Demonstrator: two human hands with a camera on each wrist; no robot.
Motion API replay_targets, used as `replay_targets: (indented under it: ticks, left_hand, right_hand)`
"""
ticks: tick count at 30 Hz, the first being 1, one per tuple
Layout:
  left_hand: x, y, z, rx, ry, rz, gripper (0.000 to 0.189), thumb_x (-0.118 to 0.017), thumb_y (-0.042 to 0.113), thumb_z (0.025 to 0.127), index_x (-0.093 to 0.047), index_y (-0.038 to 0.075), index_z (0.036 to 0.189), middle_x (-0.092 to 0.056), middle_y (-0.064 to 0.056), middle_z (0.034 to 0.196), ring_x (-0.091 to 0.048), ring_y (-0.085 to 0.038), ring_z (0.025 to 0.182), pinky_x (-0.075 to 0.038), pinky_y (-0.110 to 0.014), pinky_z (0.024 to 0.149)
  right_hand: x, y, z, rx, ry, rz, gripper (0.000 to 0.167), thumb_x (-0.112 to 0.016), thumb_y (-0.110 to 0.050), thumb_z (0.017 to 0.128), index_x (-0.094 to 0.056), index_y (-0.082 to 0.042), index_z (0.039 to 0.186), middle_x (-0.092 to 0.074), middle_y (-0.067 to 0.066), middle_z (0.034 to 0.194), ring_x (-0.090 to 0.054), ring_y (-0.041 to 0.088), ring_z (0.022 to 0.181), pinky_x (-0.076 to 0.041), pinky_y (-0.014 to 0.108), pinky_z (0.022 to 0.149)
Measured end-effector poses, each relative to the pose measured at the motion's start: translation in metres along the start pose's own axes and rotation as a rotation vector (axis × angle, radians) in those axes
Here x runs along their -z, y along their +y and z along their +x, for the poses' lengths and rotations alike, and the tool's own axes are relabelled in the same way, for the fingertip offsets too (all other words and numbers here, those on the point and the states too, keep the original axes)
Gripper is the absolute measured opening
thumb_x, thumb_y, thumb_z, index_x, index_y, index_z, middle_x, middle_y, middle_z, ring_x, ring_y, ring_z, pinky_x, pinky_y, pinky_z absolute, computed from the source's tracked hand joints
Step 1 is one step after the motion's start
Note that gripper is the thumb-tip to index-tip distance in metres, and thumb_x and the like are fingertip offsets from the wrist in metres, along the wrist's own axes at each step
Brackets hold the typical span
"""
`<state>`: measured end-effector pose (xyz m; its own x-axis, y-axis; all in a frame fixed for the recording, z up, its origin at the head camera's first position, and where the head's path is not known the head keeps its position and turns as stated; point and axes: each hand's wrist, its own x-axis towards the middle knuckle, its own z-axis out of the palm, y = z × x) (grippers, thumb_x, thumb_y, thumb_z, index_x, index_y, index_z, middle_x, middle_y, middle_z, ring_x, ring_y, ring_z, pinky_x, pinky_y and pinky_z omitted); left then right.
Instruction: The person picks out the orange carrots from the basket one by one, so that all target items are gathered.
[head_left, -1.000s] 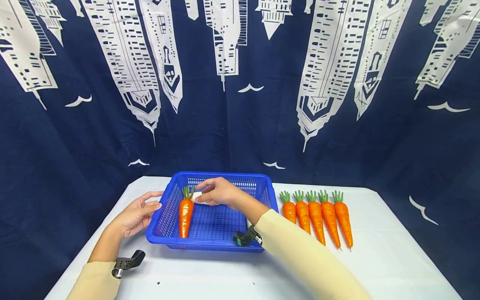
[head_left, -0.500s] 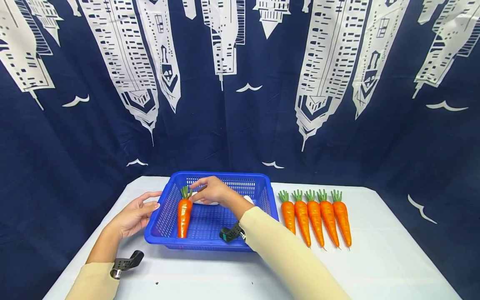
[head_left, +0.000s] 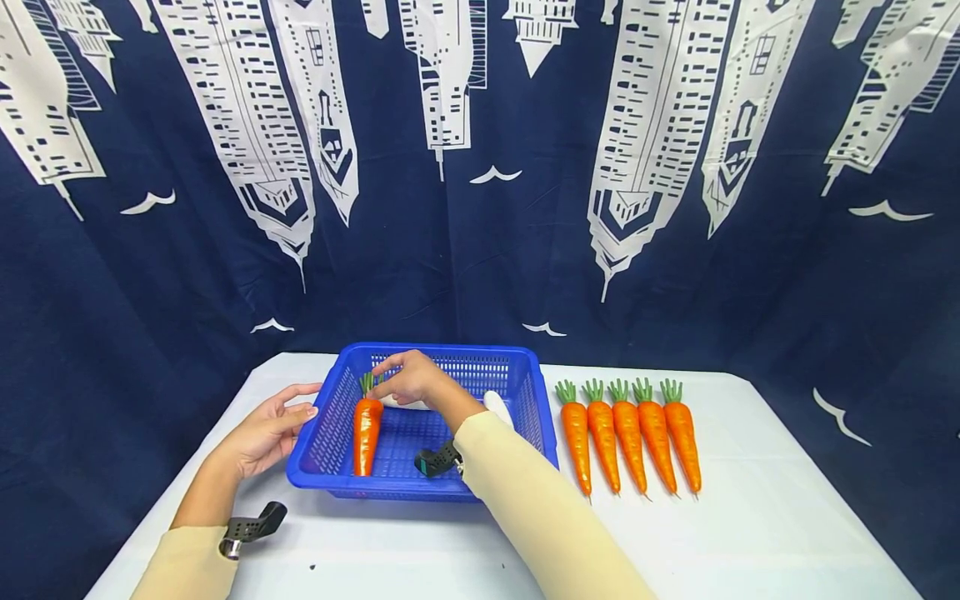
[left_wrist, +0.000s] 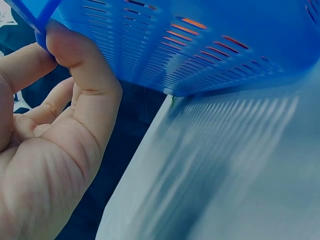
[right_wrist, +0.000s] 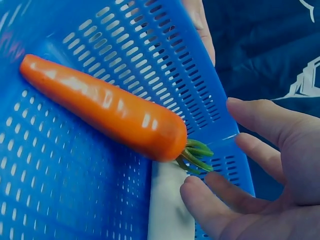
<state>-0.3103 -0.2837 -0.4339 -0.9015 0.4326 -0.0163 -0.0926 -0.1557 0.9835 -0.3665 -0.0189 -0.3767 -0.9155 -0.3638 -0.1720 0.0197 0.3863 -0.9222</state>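
A blue plastic basket (head_left: 450, 493) stands on the white table, its slotted wall also filling the top of the left wrist view. The left hand (head_left: 273, 429) pinches its left rim between thumb and fingers. Inside, along the left wall, lies an orange carrot (right_wrist: 110, 110) with a short green top (right_wrist: 197, 155). Over the basket, the right hand (head_left: 412, 379) has its fingertips beside that green top, the fingers slightly bent and spread with nothing between them. A long white object (right_wrist: 172, 205) lies under the carrot's top end along the back wall.
Another white, rounded object (head_left: 497, 406) leans inside the basket at the right. Several carrots (head_left: 628, 442) lie in a row on the table (head_left: 780, 500), right of the basket. A dark blue cloth (head_left: 495, 250) with white buildings hangs behind.
The right hand and forearm have moved slightly left, towards the carrot's green top, uncovering the white object at the right. The left hand stays on the rim.
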Motion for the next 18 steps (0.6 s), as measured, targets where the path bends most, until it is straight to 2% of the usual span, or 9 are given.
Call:
replay_targets:
  ticks: [1,3,8,12,15,18]
  left_hand:
    - [-0.0003,0.0002,-0.0003,-0.001,0.0,-0.001,0.035,-0.046,0.003,0.107,-0.04,0.017,0.14,-0.072,0.0,0.108,-0.075,-0.014,0.094,-0.064,-0.033,0.085]
    - [-0.0009,0.0005,-0.0008,-0.004,-0.001,-0.002,0.036,-0.046,0.004,0.107,-0.04,0.017,0.14,-0.073,0.0,0.108,-0.075,-0.014,0.094,-0.064,-0.032,0.085]
    - [-0.001,0.0019,-0.0014,-0.006,-0.011,-0.006,0.036,-0.046,0.003,0.107,-0.039,0.016,0.14,-0.073,0.001,0.107,-0.075,-0.014,0.093,-0.064,-0.032,0.085]
    - [-0.0003,0.0018,-0.001,-0.006,-0.018,-0.013,0.035,-0.045,0.003,0.108,-0.04,0.017,0.139,-0.073,0.0,0.108,-0.076,-0.014,0.094,-0.064,-0.033,0.085]
    - [0.0001,0.0015,-0.0007,-0.004,-0.019,-0.015,0.035,-0.045,0.002,0.108,-0.04,0.017,0.139,-0.073,0.0,0.108,-0.076,-0.014,0.094,-0.064,-0.033,0.085]
    - [0.0001,0.0013,-0.0004,-0.001,-0.016,-0.017,0.035,-0.044,0.002,0.108,-0.04,0.017,0.139,-0.073,0.0,0.108,-0.076,-0.014,0.094,-0.064,-0.033,0.085]
  right_hand:
    - [-0.0005,0.0003,0.0008,-0.007,-0.005,0.002,0.045,-0.086,-0.01,0.08,-0.072,-0.005,0.122,-0.064,0.013,0.127,-0.066,0.027,0.086,-0.061,0.045,0.095]
    - [-0.0019,0.0014,0.002,-0.026,-0.013,0.014,0.044,-0.086,-0.008,0.08,-0.072,-0.005,0.122,-0.064,0.012,0.124,-0.064,0.025,0.083,-0.061,0.047,0.096]
    - [-0.0056,0.0037,0.0043,-0.08,-0.042,0.006,0.043,-0.083,0.0,0.081,-0.072,-0.005,0.122,-0.061,0.004,0.088,-0.056,0.02,0.072,-0.059,0.049,0.099]
    - [-0.0069,0.0023,0.0056,-0.088,-0.068,-0.021,0.045,-0.081,0.003,0.081,-0.07,-0.005,0.125,-0.055,0.001,0.075,-0.051,0.019,0.068,-0.058,0.05,0.099]
    - [-0.0082,0.0016,0.0068,-0.083,-0.088,-0.048,0.046,-0.08,0.001,0.082,-0.069,-0.005,0.126,-0.058,0.003,0.081,-0.061,0.025,0.076,-0.058,0.05,0.099]
    - [-0.0104,0.0021,0.0086,-0.096,-0.118,-0.058,0.047,-0.081,-0.001,0.083,-0.069,-0.005,0.128,-0.065,0.007,0.094,-0.07,0.033,0.094,-0.058,0.05,0.1]
